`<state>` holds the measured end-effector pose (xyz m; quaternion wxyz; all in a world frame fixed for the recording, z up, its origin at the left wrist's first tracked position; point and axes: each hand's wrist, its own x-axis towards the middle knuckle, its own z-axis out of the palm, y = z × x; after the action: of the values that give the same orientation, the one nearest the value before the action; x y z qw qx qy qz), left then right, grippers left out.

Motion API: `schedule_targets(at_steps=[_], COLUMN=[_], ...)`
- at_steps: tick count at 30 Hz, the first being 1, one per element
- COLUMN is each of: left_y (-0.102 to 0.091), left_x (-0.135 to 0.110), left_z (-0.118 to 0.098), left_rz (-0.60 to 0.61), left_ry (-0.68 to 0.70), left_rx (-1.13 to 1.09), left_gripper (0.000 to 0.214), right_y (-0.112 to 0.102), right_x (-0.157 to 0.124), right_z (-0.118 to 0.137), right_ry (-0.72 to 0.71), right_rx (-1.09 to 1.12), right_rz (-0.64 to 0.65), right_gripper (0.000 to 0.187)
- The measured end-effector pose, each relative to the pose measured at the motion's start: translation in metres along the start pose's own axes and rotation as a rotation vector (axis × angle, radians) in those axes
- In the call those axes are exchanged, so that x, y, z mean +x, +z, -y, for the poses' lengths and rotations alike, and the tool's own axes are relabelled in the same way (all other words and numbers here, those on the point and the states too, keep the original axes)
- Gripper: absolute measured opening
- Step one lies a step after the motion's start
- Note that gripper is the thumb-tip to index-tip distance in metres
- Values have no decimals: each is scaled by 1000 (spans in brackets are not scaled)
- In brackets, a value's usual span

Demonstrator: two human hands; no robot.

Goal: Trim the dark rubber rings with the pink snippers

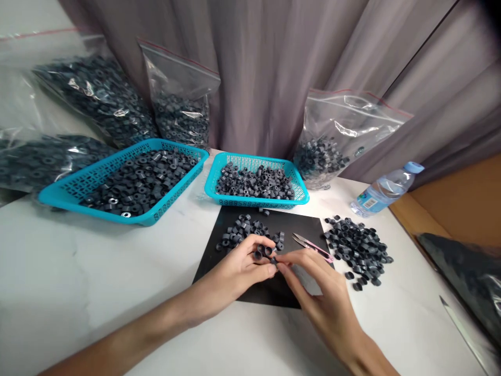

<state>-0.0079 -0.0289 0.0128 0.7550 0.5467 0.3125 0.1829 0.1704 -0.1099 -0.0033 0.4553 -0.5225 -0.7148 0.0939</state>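
Note:
My left hand [252, 261] is closed round several dark grey plastic rings [263, 251], held in the curl of its fingers. At its fingertips one more small ring [274, 260] is pinched, and the thumb and forefinger of my right hand [317, 277] close on that same piece. Both hands are over a black mat [266, 297]. Just behind them a loose pile of grey rings [242, 230] lies on the mat. Pink-handled thread snips [313, 246] rest beyond my right hand, blades pointing left.
Two blue baskets [58, 196] [256, 200] of grey parts stand behind the mat. To the right lie a heap of rings [358, 250] and a water bottle [385, 190]. Zip bags of parts [182, 112] [329, 151] lean at the curtain. A pointed blade-like strip [462, 326] lies near the right edge.

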Motion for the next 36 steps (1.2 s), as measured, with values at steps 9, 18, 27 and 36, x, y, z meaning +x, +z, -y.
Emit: schedule_targets(at_steps=[9, 18, 27, 36], left_y=[-3, -1, 0, 3], left_x=[8, 4, -1, 1], left_z=[10, -2, -7, -9], left_rz=[18, 2, 12, 33], left_ry=[93, -37, -121, -89], left_rx=[102, 125, -8, 21], left_gripper=[21, 22, 21, 26], right_y=[1, -11, -14, -5], right_x=[0, 8, 7, 7], right_z=[-4, -4, -6, -10], right_ry=[75, 243, 288, 206], right_rx=[40, 127, 158, 97], right_rz=[19, 29, 32, 77], right_gripper=[21, 13, 8, 7])
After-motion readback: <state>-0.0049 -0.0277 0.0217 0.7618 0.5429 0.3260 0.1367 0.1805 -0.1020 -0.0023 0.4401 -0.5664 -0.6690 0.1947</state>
